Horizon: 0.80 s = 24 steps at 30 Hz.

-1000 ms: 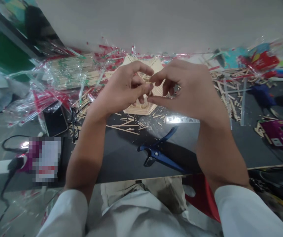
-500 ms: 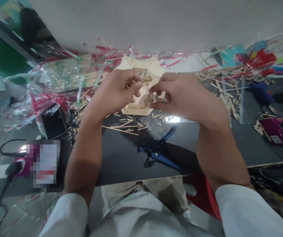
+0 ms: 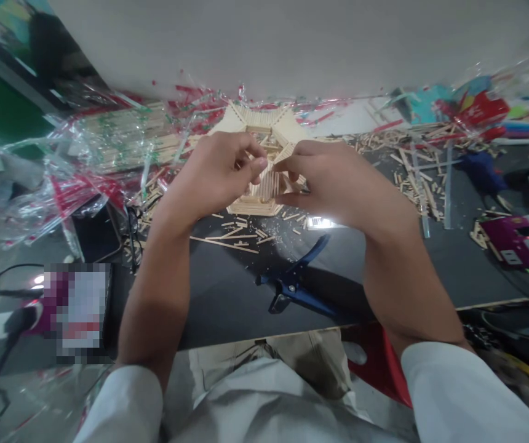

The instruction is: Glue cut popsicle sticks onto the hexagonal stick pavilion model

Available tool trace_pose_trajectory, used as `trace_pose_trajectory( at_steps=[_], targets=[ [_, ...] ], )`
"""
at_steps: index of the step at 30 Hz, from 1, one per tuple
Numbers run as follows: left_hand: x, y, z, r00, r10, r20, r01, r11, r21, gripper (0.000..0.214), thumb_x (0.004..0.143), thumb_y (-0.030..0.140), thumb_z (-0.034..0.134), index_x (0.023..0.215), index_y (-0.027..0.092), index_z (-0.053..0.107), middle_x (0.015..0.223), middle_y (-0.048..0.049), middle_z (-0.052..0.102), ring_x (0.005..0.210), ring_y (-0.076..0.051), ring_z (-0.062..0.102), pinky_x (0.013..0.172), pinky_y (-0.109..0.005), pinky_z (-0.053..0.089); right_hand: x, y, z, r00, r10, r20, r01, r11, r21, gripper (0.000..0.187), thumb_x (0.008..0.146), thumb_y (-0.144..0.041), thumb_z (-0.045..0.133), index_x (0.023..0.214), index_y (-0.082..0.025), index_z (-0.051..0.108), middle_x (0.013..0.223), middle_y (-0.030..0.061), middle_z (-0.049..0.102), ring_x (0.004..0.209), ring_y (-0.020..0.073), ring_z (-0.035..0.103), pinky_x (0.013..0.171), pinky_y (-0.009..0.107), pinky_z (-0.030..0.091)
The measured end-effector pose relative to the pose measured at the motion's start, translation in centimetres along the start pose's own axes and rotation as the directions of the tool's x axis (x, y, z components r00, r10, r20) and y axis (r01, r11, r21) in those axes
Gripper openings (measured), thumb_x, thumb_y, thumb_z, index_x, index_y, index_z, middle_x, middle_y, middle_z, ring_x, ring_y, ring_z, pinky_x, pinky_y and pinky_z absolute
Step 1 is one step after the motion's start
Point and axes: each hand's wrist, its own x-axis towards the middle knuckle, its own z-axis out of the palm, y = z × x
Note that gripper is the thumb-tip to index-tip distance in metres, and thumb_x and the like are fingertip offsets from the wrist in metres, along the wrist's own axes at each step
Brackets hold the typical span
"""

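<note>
A small house-like model of pale wooden sticks (image 3: 264, 115), with a flared roof and a many-sided base, stands on the black table in front of me. My left hand (image 3: 218, 169) is at the model's left side, thumb and index fingertip pinched together; whatever lies between them is too small to make out. On the right side of the model, the curled fingers and thumb of my right hand (image 3: 333, 181) close around its edge. Both hands hide the model's sides. Nearer to me lies a blue hand cutter (image 3: 292, 288), its jaws pointing left. Loose sticks (image 3: 232, 238) and tiny offcuts are strewn before the base.
Bundled sticks in clear wrap (image 3: 121, 138) lie at the back left. A blue glue gun (image 3: 481, 169) and a purple power strip (image 3: 518, 240) are on the right. A phone (image 3: 96, 231) leans at left. Cut sticks (image 3: 416, 178) litter the right side.
My right hand has shifted slightly left and closer in to the model. The left hand stays almost where it was, still pinched. The view has moved slightly.
</note>
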Motion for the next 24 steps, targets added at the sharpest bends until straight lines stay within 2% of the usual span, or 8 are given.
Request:
trace_pose_trajectory(
  at_steps=[3,8,14,18,24],
  targets=[
    [-0.07,0.10,-0.07,1.000,-0.023,-0.007,0.023,1.000,0.016,0.016,0.097,0.031,0.065,0.103,0.020,0.075,0.082,-0.0048,0.078,0.068,-0.020,0.071,0.064,-0.033,0.050,-0.06,0.04,-0.19,0.999,0.030,0.028,-0.029,0.999,-0.028,0.033,0.087,-0.030,0.076,0.118,-0.020,0.071,0.109,0.0135,0.068,0.105,0.0358,0.065,0.085,0.044,0.049],
    [-0.02,0.04,0.00,1.000,-0.015,-0.013,0.015,1.000,0.020,0.015,0.095,0.030,0.065,0.102,0.020,0.075,0.082,-0.0045,0.077,0.073,-0.021,0.071,0.070,-0.032,0.053,-0.18,0.07,0.03,1.000,0.029,-0.004,-0.029,1.000,0.009,0.026,0.089,-0.030,0.072,0.115,-0.025,0.069,0.108,0.0125,0.068,0.104,0.0366,0.066,0.084,0.046,0.050],
    [-0.08,0.37,0.27,0.999,0.026,-0.029,-0.024,0.997,0.077,0.017,0.093,0.029,0.065,0.102,0.019,0.076,0.084,-0.0057,0.077,0.081,-0.023,0.071,0.080,-0.036,0.054,-0.04,-0.15,0.45,0.999,0.039,0.006,-0.039,0.997,-0.066,0.022,0.088,-0.025,0.069,0.109,-0.018,0.070,0.104,0.0134,0.068,0.097,0.0343,0.067,0.080,0.044,0.051],
    [-0.21,0.83,0.34,1.000,0.020,-0.021,-0.018,0.994,0.111,0.017,0.093,0.027,0.064,0.102,0.019,0.076,0.085,-0.0057,0.076,0.085,-0.024,0.072,0.086,-0.039,0.055,-0.06,-0.36,0.45,0.998,0.055,-0.004,-0.055,0.997,-0.055,0.020,0.089,-0.026,0.071,0.107,-0.019,0.070,0.103,0.0110,0.068,0.097,0.0314,0.067,0.081,0.041,0.050],
    [-0.26,0.95,0.46,1.000,0.004,-0.015,-0.001,0.988,0.158,0.022,0.094,0.030,0.061,0.104,0.018,0.076,0.083,-0.0046,0.075,0.090,-0.024,0.072,0.091,-0.038,0.056,-0.03,-0.60,0.42,0.999,0.045,0.024,-0.042,0.992,-0.118,0.021,0.093,-0.027,0.069,0.109,-0.015,0.068,0.105,0.0128,0.067,0.098,0.0328,0.068,0.082,0.043,0.052]
  ],
)
